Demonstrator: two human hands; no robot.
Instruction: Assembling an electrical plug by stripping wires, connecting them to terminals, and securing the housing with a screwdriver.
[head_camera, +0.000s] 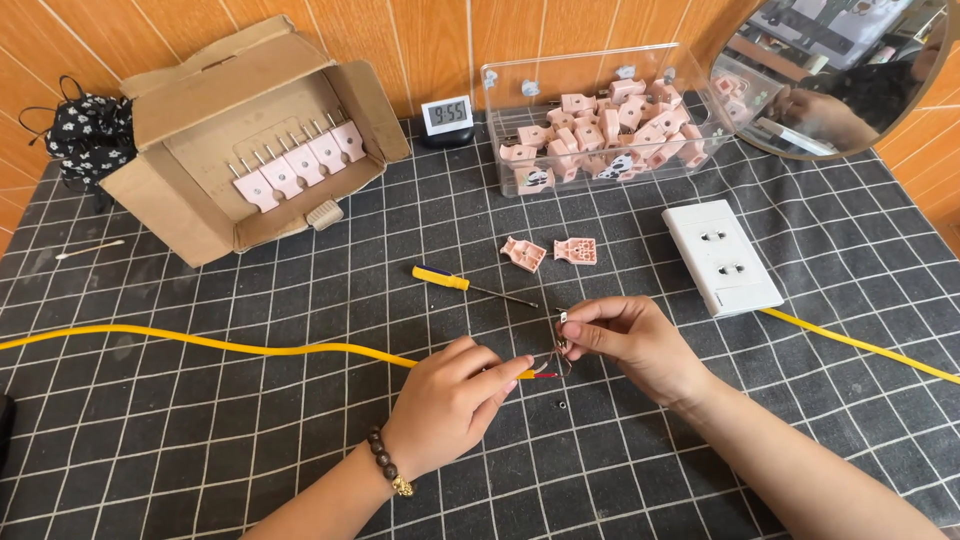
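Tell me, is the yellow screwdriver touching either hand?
Apart. The head view shows the yellow screwdriver lying on the mat, with bare grid squares between it and the left hand and right hand.

Bright even daylight, soft shadows under hands, sharp focus, slight wide-angle bend at edges, no glare.

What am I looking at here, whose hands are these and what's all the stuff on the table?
This is one picture from a camera worn on a person's head, looking down at their own bare hands. The left hand pinches the end of a yellow cable, where thin wires stick out. The right hand holds a small metal piece against those wires. On the black gridded mat lie a yellow-handled screwdriver, two pink plug halves and a white socket block. Behind stand a cardboard box and a clear bin of pink plug parts.
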